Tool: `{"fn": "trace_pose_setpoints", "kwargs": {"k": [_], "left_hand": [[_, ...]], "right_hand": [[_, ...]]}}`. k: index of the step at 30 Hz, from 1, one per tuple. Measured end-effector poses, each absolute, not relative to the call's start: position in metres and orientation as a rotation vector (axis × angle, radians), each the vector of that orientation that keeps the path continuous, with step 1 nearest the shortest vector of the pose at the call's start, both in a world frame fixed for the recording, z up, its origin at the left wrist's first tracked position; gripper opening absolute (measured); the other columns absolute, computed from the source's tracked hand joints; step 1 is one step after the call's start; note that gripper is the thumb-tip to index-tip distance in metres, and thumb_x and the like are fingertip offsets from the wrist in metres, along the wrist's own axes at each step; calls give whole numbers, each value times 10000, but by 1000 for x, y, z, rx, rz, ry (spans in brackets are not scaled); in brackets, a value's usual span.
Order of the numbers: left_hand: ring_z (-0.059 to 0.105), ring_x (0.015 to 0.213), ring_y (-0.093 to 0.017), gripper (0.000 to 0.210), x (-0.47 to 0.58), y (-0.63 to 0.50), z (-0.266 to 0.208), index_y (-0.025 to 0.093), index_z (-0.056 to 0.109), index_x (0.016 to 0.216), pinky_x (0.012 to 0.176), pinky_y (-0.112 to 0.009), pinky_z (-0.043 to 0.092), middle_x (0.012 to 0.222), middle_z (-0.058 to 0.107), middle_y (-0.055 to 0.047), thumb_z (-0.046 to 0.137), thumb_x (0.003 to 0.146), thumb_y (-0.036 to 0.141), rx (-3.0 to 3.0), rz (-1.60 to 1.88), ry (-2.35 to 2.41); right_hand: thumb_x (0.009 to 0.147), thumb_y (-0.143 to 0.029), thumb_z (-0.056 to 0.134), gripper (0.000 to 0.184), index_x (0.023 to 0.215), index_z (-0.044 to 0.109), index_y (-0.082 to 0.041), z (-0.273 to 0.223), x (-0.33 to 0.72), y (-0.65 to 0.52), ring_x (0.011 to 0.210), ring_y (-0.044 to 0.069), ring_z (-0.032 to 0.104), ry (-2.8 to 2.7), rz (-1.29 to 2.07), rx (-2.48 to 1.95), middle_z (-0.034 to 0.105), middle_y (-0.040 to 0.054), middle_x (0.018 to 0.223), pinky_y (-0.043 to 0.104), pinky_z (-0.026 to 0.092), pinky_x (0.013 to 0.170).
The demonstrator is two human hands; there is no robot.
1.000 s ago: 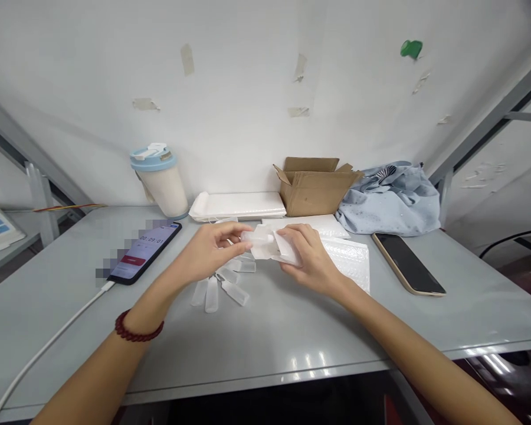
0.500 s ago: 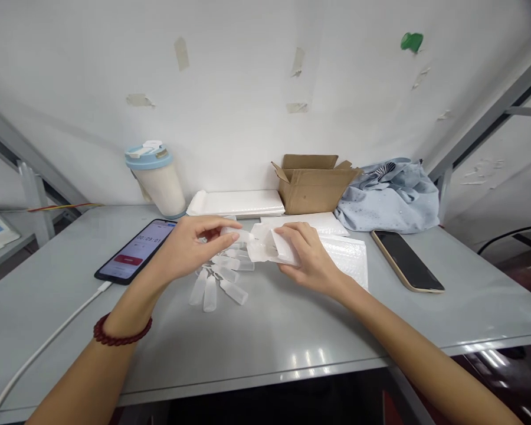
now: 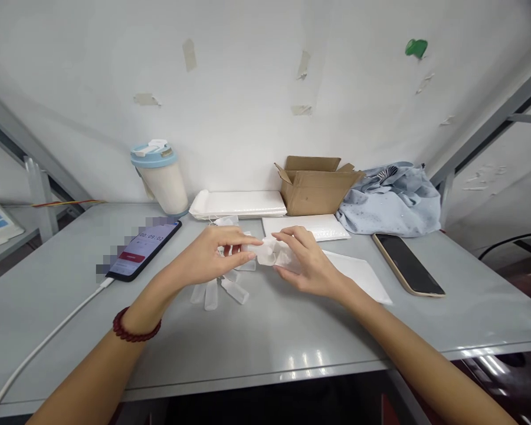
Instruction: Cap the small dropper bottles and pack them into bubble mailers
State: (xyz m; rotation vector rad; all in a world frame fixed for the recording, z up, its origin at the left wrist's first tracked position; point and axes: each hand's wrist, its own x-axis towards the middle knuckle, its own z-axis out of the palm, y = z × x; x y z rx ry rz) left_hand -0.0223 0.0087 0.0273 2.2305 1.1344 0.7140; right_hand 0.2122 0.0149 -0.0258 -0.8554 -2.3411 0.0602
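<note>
Between thumb and fingers, my left hand (image 3: 216, 251) pinches a small frosted plastic piece (image 3: 248, 248). Its tip meets the open, flapped end of a small white box (image 3: 272, 252). My right hand (image 3: 307, 262) is closed around that box from the right side, hiding much of it. Several more frosted, flat bottle-shaped pieces (image 3: 235, 291) lie fanned out on the grey table (image 3: 230, 354), partly under my left hand. A white padded envelope (image 3: 363, 276) lies beneath and beyond my right wrist.
Along the wall stand a blue-lidded cup (image 3: 163, 180), a stack of white padded envelopes (image 3: 241, 203), an open cardboard box (image 3: 316, 192) and a pale blue cloth (image 3: 392, 203). A phone showing a timer (image 3: 144, 251) lies left, its white cable (image 3: 53, 333) trailing forward. Another phone (image 3: 407, 264) lies right.
The frosted piece and my left hand have moved right, closer in to the white box's mouth. The padded envelope by my right wrist has shifted and turned. The view has tilted slightly.
</note>
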Motion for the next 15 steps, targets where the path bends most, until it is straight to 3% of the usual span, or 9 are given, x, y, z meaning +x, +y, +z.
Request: {"fn": "trace_pose_setpoints", "kwargs": {"k": [4,10,15], "left_hand": [[496,660,-132,293,-20,12,19,260,701,1087,603,-243,404,735,609,-7,549,857,357,2279,639,1136],[513,689,-135,295,-20,15,12,263,698,1092,642,-250,410,787,629,-15,532,858,332,2328,600,1210],[545,736,-151,325,-18,16,6,269,671,1145,657,-261,422,862,643,-32,499,876,333,2332,573,1222]], "right_hand": [[789,-313,612,621,1338,335,-220,-23,213,14,1116,289,461,-2403,140,-917,469,144,1195,486,410,913],[638,-449,735,967,1418,226,-189,-23,223,17,1217,358,397,-2611,253,-1164,411,185,1322,575,359,962],[608,-373,721,942,1406,264,-171,-24,227,20,1106,353,472,-2632,283,-1281,485,171,1218,561,392,899]]}}
